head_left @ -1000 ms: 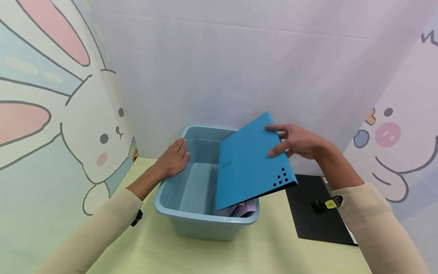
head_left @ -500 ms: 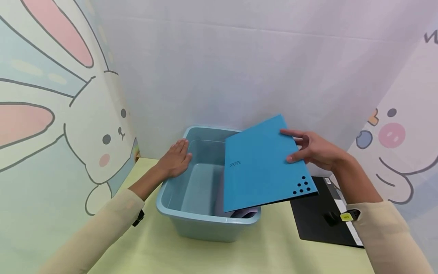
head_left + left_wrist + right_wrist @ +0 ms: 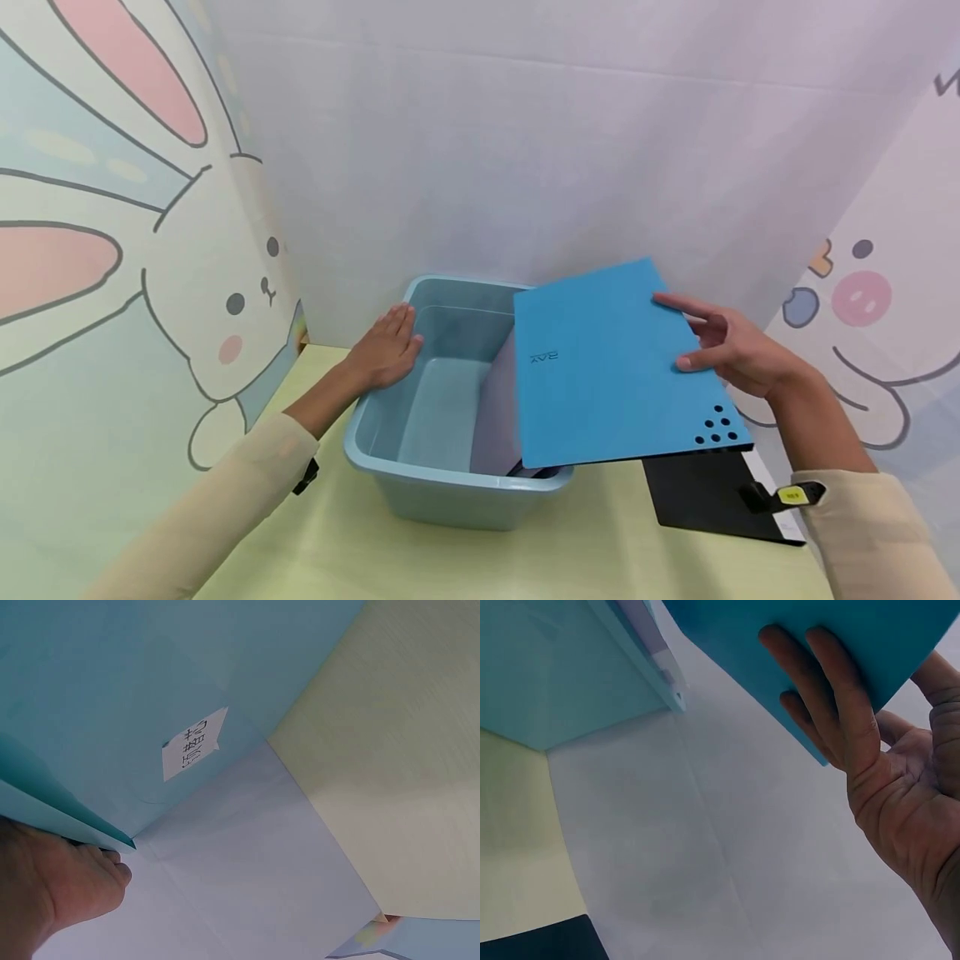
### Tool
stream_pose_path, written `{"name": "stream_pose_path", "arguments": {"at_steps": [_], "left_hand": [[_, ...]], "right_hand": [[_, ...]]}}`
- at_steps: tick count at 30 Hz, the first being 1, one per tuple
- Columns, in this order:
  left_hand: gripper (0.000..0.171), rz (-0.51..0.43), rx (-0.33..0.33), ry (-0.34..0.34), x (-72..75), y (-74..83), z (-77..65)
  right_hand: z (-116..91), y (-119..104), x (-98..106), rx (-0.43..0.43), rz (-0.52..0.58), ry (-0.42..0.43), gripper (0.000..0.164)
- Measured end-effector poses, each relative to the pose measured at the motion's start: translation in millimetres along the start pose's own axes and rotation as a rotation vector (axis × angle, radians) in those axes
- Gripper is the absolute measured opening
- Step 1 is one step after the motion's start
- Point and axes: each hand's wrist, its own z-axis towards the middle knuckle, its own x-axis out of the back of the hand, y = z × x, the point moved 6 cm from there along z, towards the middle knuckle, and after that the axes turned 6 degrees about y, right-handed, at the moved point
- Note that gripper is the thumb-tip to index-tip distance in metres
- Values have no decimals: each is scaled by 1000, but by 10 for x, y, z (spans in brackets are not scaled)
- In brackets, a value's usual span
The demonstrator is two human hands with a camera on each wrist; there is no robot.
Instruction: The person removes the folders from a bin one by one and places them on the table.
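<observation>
My right hand (image 3: 738, 350) pinches a blue folder (image 3: 607, 375) by its right edge, thumb on top and fingers beneath. In the right wrist view, several fingers of that hand (image 3: 900, 787) lie along the folder's underside. Tilted, the folder overhangs the right part of a light blue plastic tub (image 3: 450, 504), with small lettering and several black dots on its cover. My left hand (image 3: 382, 346) rests on the tub's left rim with straight fingers. Inside the tub, a lilac sheet-like item (image 3: 497, 408) leans at the right, partly hidden under the folder.
A black flat folder (image 3: 708, 492) with a white strip lies on the table (image 3: 562, 550) right of the tub, partly covered by the blue folder. A handwritten paper label (image 3: 195, 746) is stuck on the tub's outside. Cloth walls (image 3: 480, 167) close in the back and sides.
My right hand has moved right with the blue folder, which now lies flatter and uncovers more of the lilac item. The left hand has stayed on the rim.
</observation>
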Motion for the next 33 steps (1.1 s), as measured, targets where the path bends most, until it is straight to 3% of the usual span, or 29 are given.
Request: {"name": "stream_pose_path", "arguments": {"at_steps": [4,15,22,29,33], "left_hand": [[72,-2,1,-2,-1,-6,-1],[72,6,1,-5,4,17,-9],[72,5,-6,0,14,24,-23],[71,11,-15,8,-4,10,-12],[71,18,-13,9,3,15,-19]], "right_hand": [[-101,108,68,24,56,-12,93],[-410,339,310,145,74,-16,86],[-544,439,474,126,33,40,85],[-672,553,544,160,61,10,85],[-725,670,563,130,73,21,87]]}}
